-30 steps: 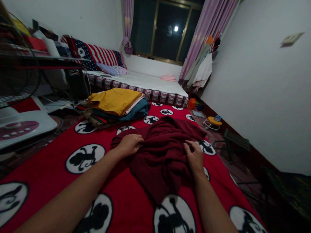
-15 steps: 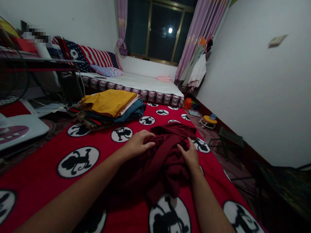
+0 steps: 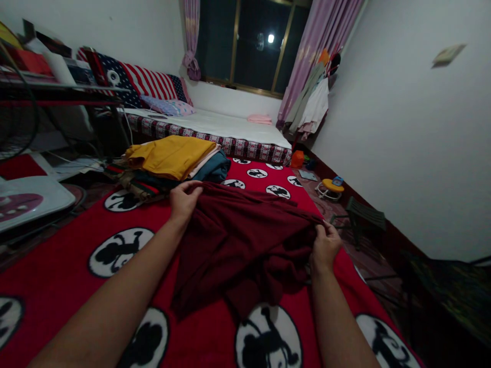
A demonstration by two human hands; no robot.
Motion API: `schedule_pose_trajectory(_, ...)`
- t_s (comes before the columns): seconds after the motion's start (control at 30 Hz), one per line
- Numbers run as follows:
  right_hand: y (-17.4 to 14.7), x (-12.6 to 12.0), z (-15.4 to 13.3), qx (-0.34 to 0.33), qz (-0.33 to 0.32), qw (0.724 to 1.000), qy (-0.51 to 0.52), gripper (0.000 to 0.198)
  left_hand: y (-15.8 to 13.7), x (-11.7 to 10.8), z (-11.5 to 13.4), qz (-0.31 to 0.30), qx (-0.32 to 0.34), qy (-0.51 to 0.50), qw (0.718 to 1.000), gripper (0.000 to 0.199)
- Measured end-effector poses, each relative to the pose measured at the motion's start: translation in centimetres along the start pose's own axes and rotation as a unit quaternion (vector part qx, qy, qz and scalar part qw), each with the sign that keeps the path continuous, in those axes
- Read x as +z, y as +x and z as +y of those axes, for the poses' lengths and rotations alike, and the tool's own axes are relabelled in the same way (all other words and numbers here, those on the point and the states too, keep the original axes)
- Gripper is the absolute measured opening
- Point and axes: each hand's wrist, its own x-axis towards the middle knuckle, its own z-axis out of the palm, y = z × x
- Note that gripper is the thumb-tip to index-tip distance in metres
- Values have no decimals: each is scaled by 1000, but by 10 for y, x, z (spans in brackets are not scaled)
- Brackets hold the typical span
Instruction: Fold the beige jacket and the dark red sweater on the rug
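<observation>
A dark maroon garment [image 3: 245, 230] lies spread and wrinkled over the red blanket [image 3: 76, 301] with its cartoon circles; its exact kind does not show. My left hand [image 3: 183, 204] pinches the far left corner of the cloth. At the far right corner, my right hand [image 3: 325, 244] grips the edge between thumb and fingers. Between the two hands the upper edge is stretched out, while the lower right part stays bunched. Just beyond my left hand rests a stack of folded clothes, with a yellow garment [image 3: 169, 156] on top and a teal one [image 3: 215, 167] beneath.
Behind the blanket stands a bed [image 3: 230, 125] with a patterned side. A desk [image 3: 61, 92] with clutter is at the left, near a white plastic item [image 3: 34, 204]. Along the right wall are a yellow stool [image 3: 333, 186] and a dark folding stool [image 3: 364, 214].
My hands have moved apart, the left one toward the folded stack and the right one outward. The bunched maroon garment is now pulled wide between them.
</observation>
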Motion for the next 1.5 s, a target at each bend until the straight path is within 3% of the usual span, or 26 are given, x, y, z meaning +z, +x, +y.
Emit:
schedule_pose_trajectory(0.07, 1, 2, 4, 4, 4, 1000, 18, 31, 11, -16, -10, 49, -5, 12, 999, 28)
schedule_pose_trajectory(0.23, -3, 10, 5, -6, -53, 998, 14, 40, 5, -36, -20, 64, 37, 90, 993, 22)
schedule_pose_trajectory(0.33, -10, 8, -7, -94, -42, 994, -39, 39, -5, -32, -1, 52, 96, 120, 987, 20)
schedule_pose_trajectory(0.4, -19, 6, -19, -169, -56, 981, -81, 31, -15, -23, 15, -13, 140, 114, 984, 18)
schedule_pose_trajectory(0.47, -30, 4, -30, -209, -108, 968, -93, 26, -28, -11, 23, -143, 189, 99, 966, 20)
schedule_pose_trajectory(0.53, -40, 4, -37, -204, -194, 955, -86, 27, -41, 2, 21, -277, 229, 113, 926, 28)
schedule_pose_trajectory(0.6, -46, 7, -37, -192, -299, 931, -89, 27, -52, 13, 11, -352, 237, 162, 891, 39)
schedule_pose_trajectory(0.7, -48, 13, -30, -182, -414, 885, -110, 26, -57, 21, -7, -382, 211, 226, 871, 49)
schedule_pose_trajectory(0.8, -47, 15, -28, -157, -427, 881, -134, 27, -55, 23, -14, -392, 197, 253, 862, 53)
schedule_pose_trajectory(0.9, -54, 7, -50, -175, -426, 875, -149, 21, -53, 21, -11, -400, 196, 262, 856, 53)
schedule_pose_trajectory(0.97, -64, -6, -76, -222, -476, 837, -153, 21, -53, 21, -8, -400, 196, 260, 856, 53)
schedule_pose_trajectory(1.1, -97, -36, -115, -295, -627, 682, -234, 50, -53, 21, -8, -387, 192, 237, 870, 51)
schedule_pose_trajectory(1.17, -112, -43, -112, -317, -640, 638, -286, 64, -53, 21, -10, -373, 185, 202, 886, 45)
schedule_pose_trajectory(1.23, -123, -42, -97, -336, -615, 640, -315, 66, -53, 20, -11, -356, 169, 146, 907, 35)
schedule_pose_trajectory(1.3, -130, -37, -80, -344, -575, 670, -319, 51, -54, 17, -9, -351, 145, 80, 921, 31)
schedule_pose_trajectory(1.4, -129, -30, -65, -335, -527, 729, -280, 29, -56, 8, -2, -382, 113, 10, 917, 32)
schedule_pose_trajectory(1.5, -114, -36, -65, -266, -473, 816, -200, 23, -58, -13, 4, -428, 135, -1, 894, 30)
